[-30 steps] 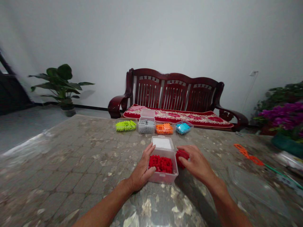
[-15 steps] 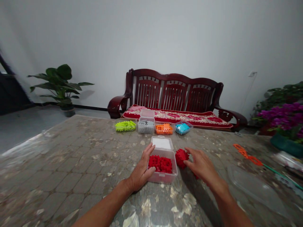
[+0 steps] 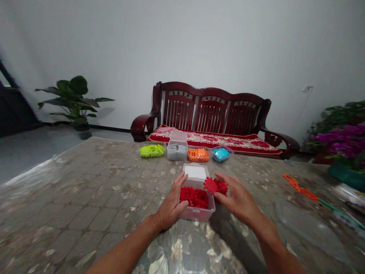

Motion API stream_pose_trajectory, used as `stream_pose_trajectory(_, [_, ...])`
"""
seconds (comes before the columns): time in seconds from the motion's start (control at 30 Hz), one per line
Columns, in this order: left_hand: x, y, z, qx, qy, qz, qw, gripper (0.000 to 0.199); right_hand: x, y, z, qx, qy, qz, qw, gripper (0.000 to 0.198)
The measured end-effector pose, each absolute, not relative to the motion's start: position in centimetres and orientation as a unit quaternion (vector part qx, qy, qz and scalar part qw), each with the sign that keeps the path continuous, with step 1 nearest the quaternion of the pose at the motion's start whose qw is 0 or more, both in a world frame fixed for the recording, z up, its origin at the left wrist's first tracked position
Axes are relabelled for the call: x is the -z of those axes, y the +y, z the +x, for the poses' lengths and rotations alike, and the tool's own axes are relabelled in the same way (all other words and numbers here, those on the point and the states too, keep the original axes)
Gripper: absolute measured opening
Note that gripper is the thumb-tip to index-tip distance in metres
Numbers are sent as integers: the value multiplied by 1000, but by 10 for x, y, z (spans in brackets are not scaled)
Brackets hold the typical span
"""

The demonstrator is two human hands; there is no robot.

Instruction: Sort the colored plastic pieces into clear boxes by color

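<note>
A clear plastic box [image 3: 196, 215] stands on the table with its lid [image 3: 195, 172] swung open at the back. Several red gear-shaped building pieces [image 3: 193, 198] lie inside. My left hand [image 3: 172, 201] grips the box's left wall, thumb over the front corner and fingers along the side. Between the thumb and fingers of my right hand [image 3: 236, 196] is a cluster of red gear pieces [image 3: 211, 185], held at the box's right rim. One flat toothed face of the cluster overlaps the box opening; its right part is partly covered by my fingers.
Behind the box stand containers of yellow-green pieces [image 3: 152, 151], grey pieces [image 3: 177, 152], orange pieces [image 3: 199, 154] and blue pieces [image 3: 220, 154]. To the right lie a clear lid [image 3: 309, 224] and an orange linked piece [image 3: 299, 187] on a green stick. A flower pot [image 3: 346, 175] sits far right.
My right hand has moved left and slightly up, bringing the red gear cluster from beside the box to its right rim and turning it. My left hand stays on the box.
</note>
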State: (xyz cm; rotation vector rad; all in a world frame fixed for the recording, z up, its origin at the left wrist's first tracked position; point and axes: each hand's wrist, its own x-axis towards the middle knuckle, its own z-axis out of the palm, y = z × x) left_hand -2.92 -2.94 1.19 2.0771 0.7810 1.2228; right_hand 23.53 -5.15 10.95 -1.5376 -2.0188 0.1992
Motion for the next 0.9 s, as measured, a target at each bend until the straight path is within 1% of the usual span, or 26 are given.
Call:
stream_pose_trajectory(0.17, [-10,-29,-28,-462,293,784,294,69,-113,-55,196,-124,-809,-509,268,57])
stream_pose_trajectory(0.33, [-10,-28,-28,-464,292,783,293,69,-114,-51,185,-192,-843,-447,229,39])
stream_pose_trajectory(0.4, [-11,-29,-28,-463,292,783,294,70,-113,-48,191,-205,-833,-446,253,35])
stream_pose_trajectory(0.53, [-12,-29,-29,-459,296,783,298,70,-110,-43,213,-202,-764,-518,327,35])
stream_pose_trajectory(0.7, [-12,-29,-29,-456,297,783,301,70,-100,-41,247,-195,-697,-587,361,36])
stream_pose_trajectory(0.8, [-13,-29,-29,-458,296,781,303,71,-92,-45,258,-210,-678,-594,378,36])
stream_pose_trajectory(0.9, [-14,-29,-29,-460,294,781,305,71,-92,-52,254,-205,-684,-586,381,32])
